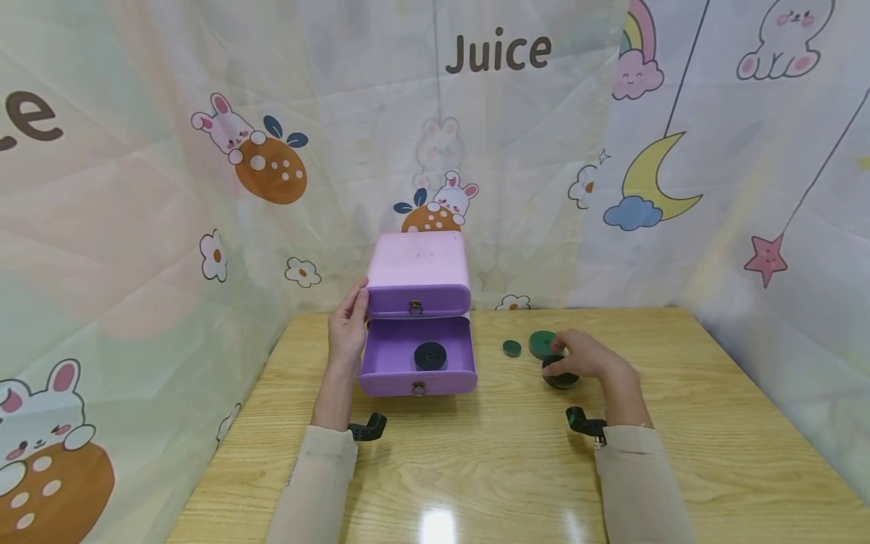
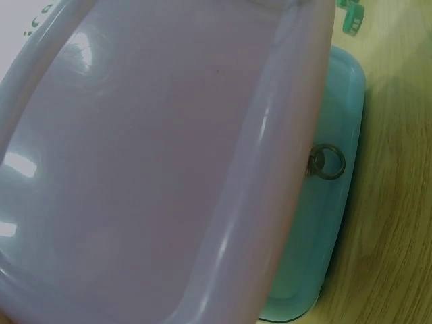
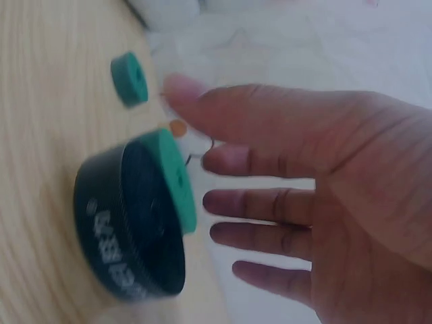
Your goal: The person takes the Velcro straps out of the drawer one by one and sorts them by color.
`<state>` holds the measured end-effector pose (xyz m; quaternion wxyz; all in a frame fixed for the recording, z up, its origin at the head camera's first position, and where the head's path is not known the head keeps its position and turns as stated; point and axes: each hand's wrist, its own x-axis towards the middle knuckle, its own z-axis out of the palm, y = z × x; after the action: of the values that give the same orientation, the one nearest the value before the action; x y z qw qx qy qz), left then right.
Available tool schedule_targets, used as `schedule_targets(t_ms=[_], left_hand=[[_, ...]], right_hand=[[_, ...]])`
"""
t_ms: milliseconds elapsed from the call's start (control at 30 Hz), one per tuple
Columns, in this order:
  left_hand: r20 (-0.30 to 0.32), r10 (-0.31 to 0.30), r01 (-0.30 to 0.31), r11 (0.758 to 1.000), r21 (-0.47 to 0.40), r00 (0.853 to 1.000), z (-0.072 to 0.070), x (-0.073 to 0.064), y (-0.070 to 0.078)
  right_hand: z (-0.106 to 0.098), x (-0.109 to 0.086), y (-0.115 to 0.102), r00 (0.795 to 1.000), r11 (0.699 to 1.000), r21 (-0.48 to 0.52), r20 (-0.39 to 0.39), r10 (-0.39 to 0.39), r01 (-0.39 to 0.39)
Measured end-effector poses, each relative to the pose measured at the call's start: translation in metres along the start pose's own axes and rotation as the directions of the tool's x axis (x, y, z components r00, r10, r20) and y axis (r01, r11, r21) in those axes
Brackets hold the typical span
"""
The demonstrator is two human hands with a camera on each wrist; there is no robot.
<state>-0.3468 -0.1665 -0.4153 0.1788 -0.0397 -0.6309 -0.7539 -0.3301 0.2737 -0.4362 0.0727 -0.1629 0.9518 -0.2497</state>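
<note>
On the table stands a small pink-and-purple drawer box point(image 1: 421, 261). Its lower drawer point(image 1: 377, 347) is pulled out, with a black disc point(image 1: 430, 355) lying inside. My left hand point(image 1: 349, 326) rests against the upper left side of the box, fingers extended. In the left wrist view the pink top point(image 2: 148, 148) hides most of that hand. My right hand point(image 1: 590, 353) is over another black disc point(image 3: 101, 216) with white lettering on its side. The right wrist view shows its fingers spread straight, apart from the disc. A larger green disc point(image 3: 177, 179) lies right behind the black one.
A smaller green disc point(image 1: 512, 348) lies between the box and the larger green disc. Each drawer front has a ring pull point(image 2: 327, 162). A printed cloth point(image 1: 523, 181) hangs behind and beside the wooden table point(image 1: 476, 468).
</note>
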Motion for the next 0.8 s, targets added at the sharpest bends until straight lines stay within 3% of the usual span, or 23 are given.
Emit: schedule_targets(t_ms=[267, 533, 800], left_hand=[[0.002, 0.009, -0.009, 1.000, 0.005, 1.000, 0.001, -0.001, 0.001], [-0.014, 0.002, -0.002, 1.000, 0.005, 1.000, 0.001, -0.001, 0.000], [-0.006, 0.001, -0.001, 1.000, 0.010, 1.000, 0.000, -0.001, -0.001]], right_hand=[[-0.002, 0.003, -0.023, 0.988, 0.993, 0.044, -0.115, -0.101, 0.106], [-0.003, 0.006, -0.050, 0.937, 0.958, 0.150, -0.291, -0.194, 0.245], [-0.003, 0.005, -0.078, 0.911, 0.930, 0.168, -0.316, -0.264, 0.328]])
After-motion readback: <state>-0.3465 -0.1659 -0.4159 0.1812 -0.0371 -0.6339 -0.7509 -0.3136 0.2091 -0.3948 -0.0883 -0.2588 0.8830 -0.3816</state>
